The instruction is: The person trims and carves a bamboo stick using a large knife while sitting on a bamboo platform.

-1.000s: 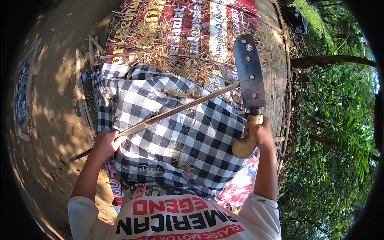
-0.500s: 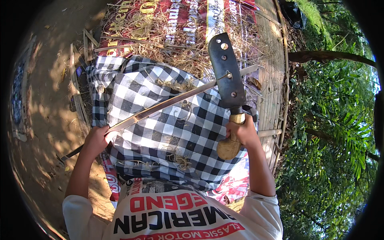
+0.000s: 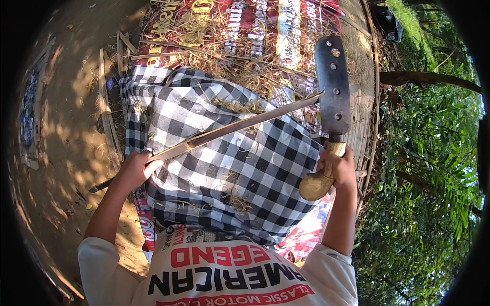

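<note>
My left hand is closed round a long split bamboo strip, which slants up to the right across my lap. Its lower end sticks out beyond my wrist on the left. In my right hand is a machete with a broad dark blade and a curved pale wooden handle. Several holes run along the blade, which points away from me. The strip's far tip meets the blade's left edge; whether they touch I cannot tell. Black-and-white checked cloth covers my lap under the strip.
Thin curled shavings lie over a red printed banner ahead of me. Bamboo slats edge the platform on the right, with green plants beyond. Loose bamboo pieces lean at the left, above bare earth.
My right hand has moved right with the machete, carrying the blade from across the strip to its far tip. The left hand still grips the strip.
</note>
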Demonstrator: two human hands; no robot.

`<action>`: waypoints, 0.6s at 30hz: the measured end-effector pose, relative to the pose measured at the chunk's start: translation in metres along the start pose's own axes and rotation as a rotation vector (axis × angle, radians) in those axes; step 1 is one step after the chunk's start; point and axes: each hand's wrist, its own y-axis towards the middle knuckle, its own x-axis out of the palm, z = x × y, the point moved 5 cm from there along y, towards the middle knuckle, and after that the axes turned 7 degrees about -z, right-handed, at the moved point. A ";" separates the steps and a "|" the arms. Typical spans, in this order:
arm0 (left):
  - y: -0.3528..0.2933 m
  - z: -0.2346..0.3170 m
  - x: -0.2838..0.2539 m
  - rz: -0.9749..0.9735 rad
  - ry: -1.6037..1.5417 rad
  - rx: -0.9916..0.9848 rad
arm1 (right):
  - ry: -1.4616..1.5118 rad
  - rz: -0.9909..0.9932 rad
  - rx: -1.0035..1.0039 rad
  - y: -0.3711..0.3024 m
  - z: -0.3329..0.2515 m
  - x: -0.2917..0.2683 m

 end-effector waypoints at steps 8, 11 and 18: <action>-0.004 0.002 -0.004 -0.041 -0.007 -0.041 | -0.052 -0.094 0.077 -0.010 0.008 0.008; -0.005 -0.012 0.001 0.001 -0.062 0.015 | 0.096 -0.145 0.010 -0.017 0.003 0.000; -0.003 -0.013 0.004 0.037 -0.122 0.083 | 0.434 -0.250 -0.208 -0.032 0.016 -0.008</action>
